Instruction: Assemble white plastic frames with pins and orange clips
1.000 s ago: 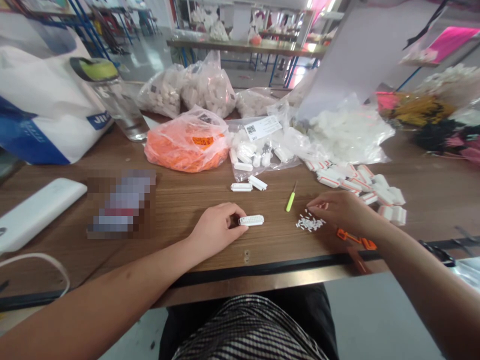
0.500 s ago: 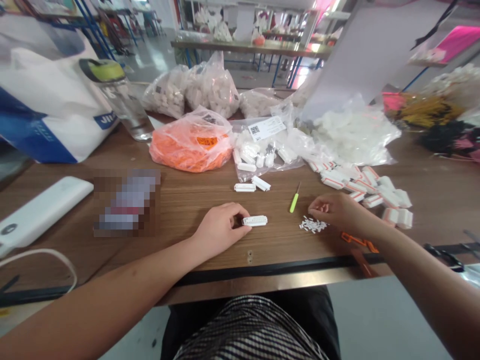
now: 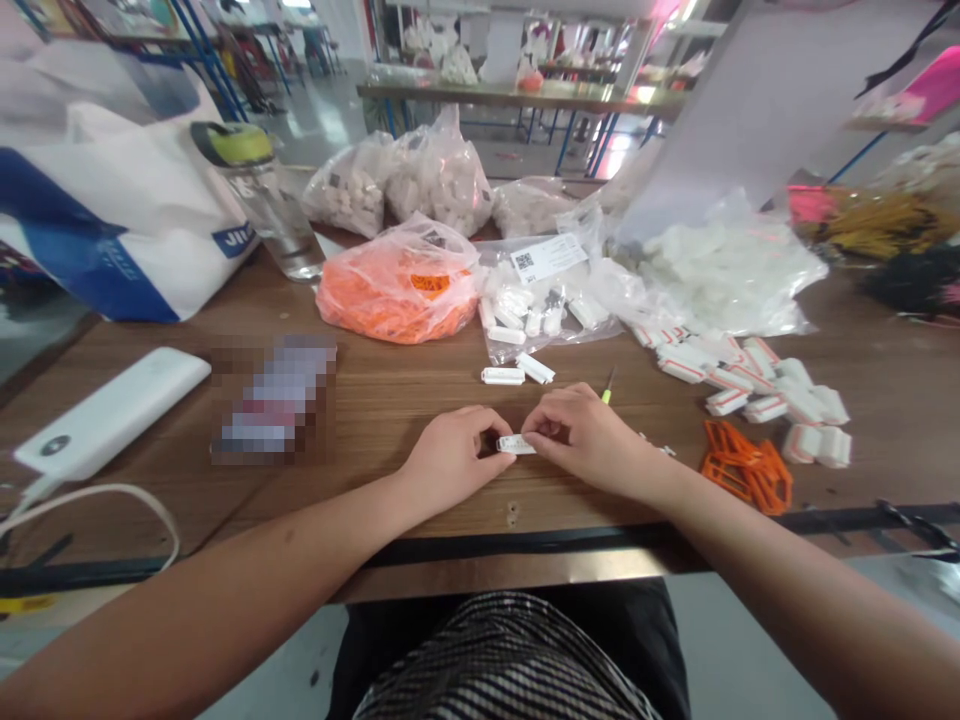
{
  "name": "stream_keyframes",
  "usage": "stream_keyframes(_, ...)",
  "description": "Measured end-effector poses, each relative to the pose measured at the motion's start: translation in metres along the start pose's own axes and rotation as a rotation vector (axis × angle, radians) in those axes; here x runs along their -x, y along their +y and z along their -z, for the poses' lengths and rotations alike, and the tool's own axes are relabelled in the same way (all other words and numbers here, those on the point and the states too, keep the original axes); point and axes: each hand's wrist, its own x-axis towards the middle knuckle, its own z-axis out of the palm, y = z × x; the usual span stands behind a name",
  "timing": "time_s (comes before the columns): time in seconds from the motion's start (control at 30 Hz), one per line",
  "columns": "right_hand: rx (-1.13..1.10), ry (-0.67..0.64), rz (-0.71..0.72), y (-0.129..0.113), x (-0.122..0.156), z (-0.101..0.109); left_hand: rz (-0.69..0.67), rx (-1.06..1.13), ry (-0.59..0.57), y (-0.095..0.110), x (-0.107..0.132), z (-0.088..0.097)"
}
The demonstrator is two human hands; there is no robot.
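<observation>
Fingers of the left hand (image 3: 448, 455) pinch a white block (image 3: 513, 444); whether the right hand (image 3: 583, 437), curled opposite them, pinches anything, I can't tell. I'd brace the block flat.

An assembly workshop is indicated: clear plastic bags (image 3: 442, 190) of white parts (image 3: 352, 205) and a translucent bag (image 3: 360, 305) of orange plastic pieces (image 3: 430, 285) are set on a brown wood-grain counter (image 3: 405, 378); behind, white bags (image 3: 459, 66) are carried by a long counter (image 3: 480, 97) on blue metal legs (image 3: 604, 147).
</observation>
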Motion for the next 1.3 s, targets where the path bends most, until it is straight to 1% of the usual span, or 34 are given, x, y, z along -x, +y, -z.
stream_keyframes(0.13, 0.054, -0.007, 0.051, 0.001, -0.001, 0.0, 0.006, -0.001, 0.008, 0.001, 0.0, 0.0)
stream_keyframes(0.23, 0.136, 0.012, 0.128, -0.003, 0.001, 0.001, 0.005, -0.006, 0.013, 0.002, 0.0, 0.0)
stream_keyframes(0.4, 0.415, 0.144, 0.267, -0.013, 0.013, -0.008, -0.002, -0.001, 0.015, 0.0, 0.0, -0.001)
stream_keyframes(0.5, 0.533, 0.222, 0.297, -0.019, 0.021, -0.017, 0.01, 0.007, 0.016, -0.002, -0.001, -0.001)
stream_keyframes(0.57, 0.518, 0.238, 0.281, -0.019, 0.024, -0.019, 0.005, 0.009, 0.019, -0.003, -0.001, -0.001)
stream_keyframes(0.63, 0.427, 0.259, 0.231, -0.011, 0.028, -0.013, -0.005, 0.008, 0.017, -0.004, -0.001, -0.001)
stream_keyframes(0.7, 0.309, 0.309, 0.133, 0.006, 0.033, 0.001, -0.017, 0.001, 0.016, -0.005, -0.001, -0.001)
stream_keyframes(0.77, 0.245, 0.338, -0.028, 0.03, 0.042, 0.022, -0.026, -0.01, 0.017, -0.005, -0.001, -0.001)
stream_keyframes(0.8, 0.234, 0.292, -0.108, 0.042, 0.046, 0.033, -0.028, -0.015, 0.019, -0.005, -0.001, -0.001)
stream_keyframes(0.9, 0.262, 0.061, -0.309, 0.071, 0.061, 0.06, -0.026, -0.029, 0.021, -0.004, -0.001, 0.0)
stream_keyframes(0.97, 0.252, -0.047, -0.356, 0.081, 0.068, 0.068, -0.028, -0.037, 0.017, -0.004, -0.002, 0.0)
stream_keyframes(1.0, 0.248, -0.078, -0.351, 0.083, 0.07, 0.069, -0.031, -0.039, 0.015, -0.004, -0.002, 0.0)
stream_keyframes(1.07, 0.264, -0.103, -0.308, 0.086, 0.072, 0.067, -0.037, -0.043, 0.014, -0.004, -0.002, 0.0)
stream_keyframes(1.17, 0.331, -0.095, -0.262, 0.087, 0.071, 0.061, -0.041, -0.045, 0.019, -0.005, -0.002, 0.0)
stream_keyframes(1.23, 0.349, -0.097, -0.275, 0.084, 0.068, 0.059, -0.041, -0.045, 0.022, -0.005, -0.002, 0.0)
stream_keyframes(1.3, 0.323, -0.105, -0.33, 0.079, 0.065, 0.059, -0.041, -0.046, 0.02, -0.005, -0.002, 0.0)
